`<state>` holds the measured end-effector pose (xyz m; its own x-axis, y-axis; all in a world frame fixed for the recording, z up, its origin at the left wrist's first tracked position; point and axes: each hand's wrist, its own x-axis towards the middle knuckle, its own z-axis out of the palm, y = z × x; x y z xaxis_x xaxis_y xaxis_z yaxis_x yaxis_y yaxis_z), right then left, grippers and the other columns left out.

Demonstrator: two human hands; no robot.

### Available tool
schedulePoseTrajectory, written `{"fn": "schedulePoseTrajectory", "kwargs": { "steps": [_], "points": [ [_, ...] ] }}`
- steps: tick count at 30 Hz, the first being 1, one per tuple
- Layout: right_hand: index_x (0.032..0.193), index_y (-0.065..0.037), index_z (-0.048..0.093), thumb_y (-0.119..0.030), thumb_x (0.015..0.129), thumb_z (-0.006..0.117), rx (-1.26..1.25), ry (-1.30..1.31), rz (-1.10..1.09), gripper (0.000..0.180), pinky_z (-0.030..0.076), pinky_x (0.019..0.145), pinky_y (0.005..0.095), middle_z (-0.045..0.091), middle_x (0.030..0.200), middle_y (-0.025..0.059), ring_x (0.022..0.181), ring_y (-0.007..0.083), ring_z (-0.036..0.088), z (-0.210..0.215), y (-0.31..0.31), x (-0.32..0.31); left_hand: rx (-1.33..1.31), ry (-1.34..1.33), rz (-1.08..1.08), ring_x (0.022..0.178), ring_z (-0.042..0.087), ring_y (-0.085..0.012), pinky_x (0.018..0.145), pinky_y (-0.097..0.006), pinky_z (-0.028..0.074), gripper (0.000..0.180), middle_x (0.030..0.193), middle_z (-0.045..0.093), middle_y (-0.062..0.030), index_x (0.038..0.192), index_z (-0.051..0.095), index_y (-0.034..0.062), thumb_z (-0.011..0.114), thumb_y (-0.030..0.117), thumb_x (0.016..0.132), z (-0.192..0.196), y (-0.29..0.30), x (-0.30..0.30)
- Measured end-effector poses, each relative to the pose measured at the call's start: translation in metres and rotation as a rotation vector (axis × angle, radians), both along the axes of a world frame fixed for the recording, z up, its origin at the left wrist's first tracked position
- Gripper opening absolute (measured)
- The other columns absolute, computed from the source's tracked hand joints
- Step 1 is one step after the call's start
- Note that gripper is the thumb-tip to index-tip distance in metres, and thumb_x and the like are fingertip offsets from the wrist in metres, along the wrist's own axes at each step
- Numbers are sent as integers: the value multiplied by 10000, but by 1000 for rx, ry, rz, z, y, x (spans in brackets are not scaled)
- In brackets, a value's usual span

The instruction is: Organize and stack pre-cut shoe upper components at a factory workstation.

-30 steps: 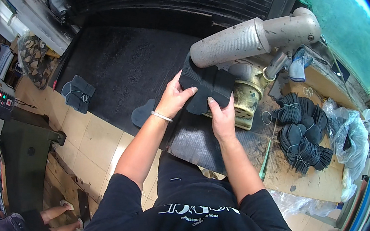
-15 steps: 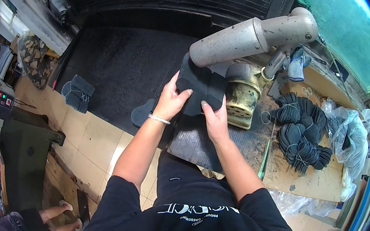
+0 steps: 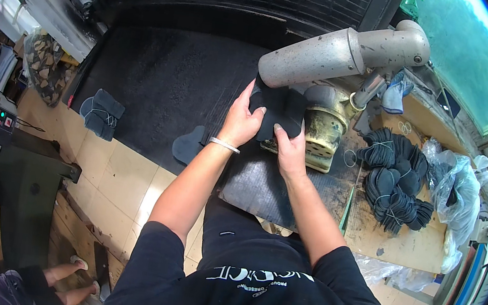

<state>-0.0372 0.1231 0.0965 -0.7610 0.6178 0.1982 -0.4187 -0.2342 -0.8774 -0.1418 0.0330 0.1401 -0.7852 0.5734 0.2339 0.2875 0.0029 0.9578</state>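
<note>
Left hand (image 3: 242,118) and right hand (image 3: 289,149) pinch black flat pieces (image 3: 280,111) below a ridged grey cylinder (image 3: 310,59)

The left hand grips the left side, its thumb laid across the near face and its fingers reaching up along the edge. The right hand pinches the lower right side, thumb on the face, fingers at the outer edge. The pieces are just under the cylinder's lower end; whether they touch it cannot be told. A stained yellowish metal base (image 3: 326,123) with holes stands just beside them, to the right, on the dark surface (image 3: 161,78).

A white wristband (image 3: 224,145) circles the left wrist. Near it, to the left, a dark rounded piece (image 3: 187,144) lies flat on the surface. Farther left, a tied bundle (image 3: 101,114) lies near the surface's edge.

On the right, several tied dark bundles (image 3: 399,180) lie together on a brown board (image 3: 378,240), beside clear plastic bags (image 3: 456,176). Behind them is a blue-grey glove (image 3: 396,93). At lower left, another person's legs (image 3: 60,283) show.
</note>
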Motion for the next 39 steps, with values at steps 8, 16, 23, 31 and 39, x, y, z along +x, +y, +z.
{"fn": "schedulePoseTrajectory", "kwargs": {
  "steps": [8, 16, 23, 31, 39],
  "points": [
    [1330, -2, 380, -10, 894, 534, 42, -9, 13, 463, 403, 955, 275, 528, 1186, 72, 1072, 140, 505, -3, -8, 14, 2, 101, 28, 555, 472, -87, 541, -251, 434, 675, 1070, 629, -159, 1422, 348, -2, 600, 7, 796, -24, -9, 4],
    [1334, -4, 375, -3, 896, 536, 37, -28, 28, 466, 407, 954, 271, 538, 1179, 65, 1061, 132, 515, -7, -14, 27, 14, 28, 9, 542, 458, -92, 527, -246, 429, 677, 1106, 604, -181, 1426, 345, 2, 611, 27, 804, -40, -17, 13],
    [1330, -3, 379, 7, 895, 538, 38, -2, 40, 463, 407, 958, 270, 550, 1188, 71, 1074, 131, 520, -9, -19, 29, 73, 30, 32, 896, 593, -107, 702, -200, 480, 667, 1259, 549, -169, 1434, 324, -9, 596, 13, 826, -46, -25, 18],
    [1333, -1, 375, 7, 898, 529, 24, 20, 52, 462, 404, 961, 269, 549, 1175, 65, 1070, 127, 517, 4, -22, 25, 133, -89, -10, 1075, 565, -141, 889, -230, 462, 648, 1271, 546, -160, 1439, 287, -32, 558, -51, 851, -21, -30, 26],
    [1380, 2, 327, 21, 905, 511, 71, 68, 63, 510, 402, 966, 275, 527, 1206, 65, 1079, 124, 510, 13, -21, 9, 207, -122, -23, 1075, 558, -146, 931, -252, 448, 601, 1229, 573, -136, 1418, 311, -45, 541, -87, 865, -5, -36, 18]
  ]
}}
